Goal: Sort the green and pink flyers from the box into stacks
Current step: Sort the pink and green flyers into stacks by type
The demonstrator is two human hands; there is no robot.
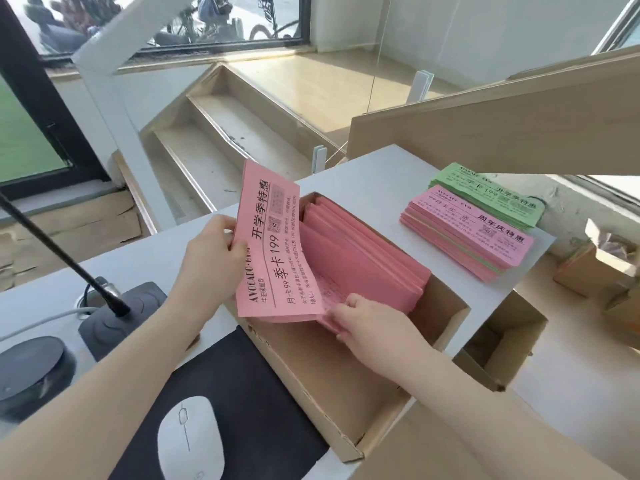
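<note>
Two hands work in the box [349,386]: left hand [214,258] pinches a pink flyer [273,251] reading "AVOCADO GYM… 季卡199… 开学季特惠"; right hand [363,323] fingers curl into the pink bundle [360,258].

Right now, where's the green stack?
In the head view, the green stack sits far right on the white desk, right of the box, directly behind the pink stack and partly under it.

Gym front desk or reception: white bench [374,174] with gooseneck mic [104,299], mouse [189,441], promo flyer stacks [467,237], stairs [221,133] behind.
</note>
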